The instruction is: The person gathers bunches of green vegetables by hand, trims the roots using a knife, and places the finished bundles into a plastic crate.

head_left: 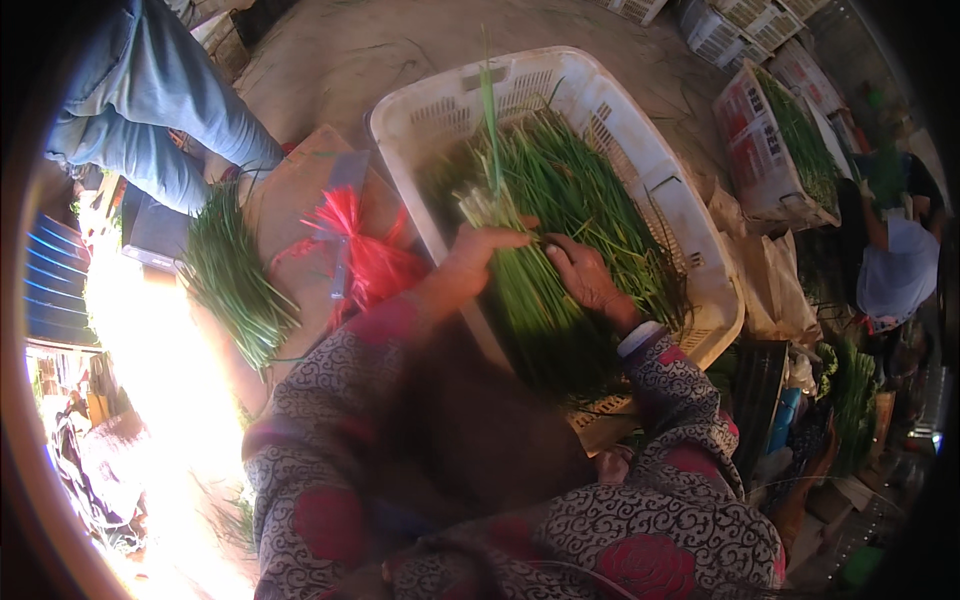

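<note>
Snugly, the left fingers are clamped around the bunch just below its pale ends, while the right fingers touch its other edge, thumb toward the stems; whether they pinch a few stalks or merely rest there, I cannot tell. The bunch slants over the near part of the crate, its green tips toward the wearer, and one long blade sticks up past the pale ends. To do this well, I would keep the left grip firm but soft enough not to bruise the stems, let the right thumb and forefinger do the fine work on one or two stalks at a time, and keep the pale ends level; that upright blade looks worth tidying. Beneath and beyond, loose greens fill much of the crate, so lifting the bunch slightly should keep its tips from tangling. Left of the crate, the worktop carries red ties and another bundle, both beyond the left forearm.
</note>
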{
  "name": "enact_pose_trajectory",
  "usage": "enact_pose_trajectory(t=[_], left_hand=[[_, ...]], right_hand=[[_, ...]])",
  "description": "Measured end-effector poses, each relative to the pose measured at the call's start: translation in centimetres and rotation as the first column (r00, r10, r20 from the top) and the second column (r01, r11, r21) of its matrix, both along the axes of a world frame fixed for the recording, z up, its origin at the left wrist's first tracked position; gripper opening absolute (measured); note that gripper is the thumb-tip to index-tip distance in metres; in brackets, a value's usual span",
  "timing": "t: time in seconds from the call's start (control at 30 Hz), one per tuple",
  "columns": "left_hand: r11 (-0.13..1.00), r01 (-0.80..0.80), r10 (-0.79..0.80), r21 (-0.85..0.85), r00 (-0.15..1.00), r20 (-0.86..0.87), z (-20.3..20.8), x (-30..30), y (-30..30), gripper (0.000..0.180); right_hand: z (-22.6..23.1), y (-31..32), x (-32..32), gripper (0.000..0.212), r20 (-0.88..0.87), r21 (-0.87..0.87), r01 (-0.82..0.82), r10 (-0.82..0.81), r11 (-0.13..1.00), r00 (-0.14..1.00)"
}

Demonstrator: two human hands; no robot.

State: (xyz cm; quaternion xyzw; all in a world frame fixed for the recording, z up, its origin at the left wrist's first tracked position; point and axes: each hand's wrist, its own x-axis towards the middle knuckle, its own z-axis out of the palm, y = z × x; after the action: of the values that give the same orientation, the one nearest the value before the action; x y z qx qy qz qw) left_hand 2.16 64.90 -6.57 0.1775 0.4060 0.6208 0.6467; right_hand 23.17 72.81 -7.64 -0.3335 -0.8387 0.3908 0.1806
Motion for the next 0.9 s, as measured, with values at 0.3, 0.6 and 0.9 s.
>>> enact_pose_trajectory(t=[0.3, 0.6, 0.9], left_hand=[[0.996, 0.081, -0.083, 0.033, 0.996, 0.041, 6.3, -4.0, -7.4, 0.036], [0.987, 0.158, -0.156, 0.033, 0.985, -0.073, 4.2, -4.5, -6.0, 0.031], [0.99, 0.121, -0.117, 0.077, 0.991, -0.057, 2.8, -4.9, -6.6, 0.046]], right_hand=[[4.8, 2.4, 1.7, 0.036, 0.111, -0.478, 0.024, 0.034, 0.878, 0.993], [-7.9, 20.2, -12.7, 0.083, 0.209, 0.195, 0.37, -0.407, 0.908, 0.889], [-8.6, 19.3, -13.6, 0.069, 0.405, 0.185, 0.363, -0.407, 0.913, 0.819]])
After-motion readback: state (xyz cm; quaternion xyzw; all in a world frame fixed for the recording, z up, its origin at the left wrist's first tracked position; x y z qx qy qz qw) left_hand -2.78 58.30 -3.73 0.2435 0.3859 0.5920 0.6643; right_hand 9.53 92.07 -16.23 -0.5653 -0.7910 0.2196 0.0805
